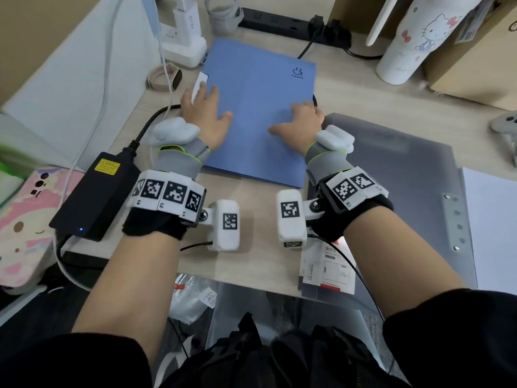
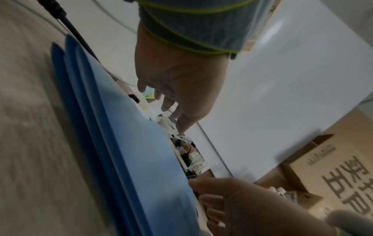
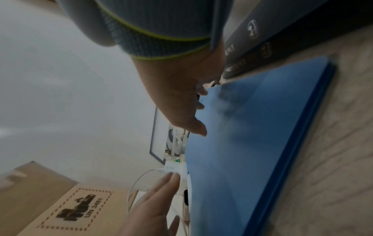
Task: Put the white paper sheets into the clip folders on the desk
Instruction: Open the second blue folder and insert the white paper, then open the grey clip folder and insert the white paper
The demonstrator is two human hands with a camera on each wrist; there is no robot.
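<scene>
A closed blue clip folder (image 1: 257, 113) lies flat in the middle of the desk. My left hand (image 1: 214, 103) rests flat on its left part with straight fingers, near a white spine label (image 1: 200, 84). My right hand (image 1: 291, 119) lies on the cover with its fingertips at the right edge and the thumb spread. In the left wrist view the left hand (image 2: 173, 102) hovers at the blue folder (image 2: 125, 143); in the right wrist view the right hand (image 3: 193, 108) touches the blue folder (image 3: 252, 143). A grey translucent folder (image 1: 391, 163) lies open to the right, with white paper sheets (image 1: 495, 228) on it.
A black power adapter (image 1: 92, 197) and its cable lie left of the blue folder, with a smartwatch (image 1: 165, 77) and a white charger (image 1: 184, 37) behind. A black power strip (image 1: 293, 26), a white bottle (image 1: 414, 37) and a cardboard box (image 1: 475, 65) line the back.
</scene>
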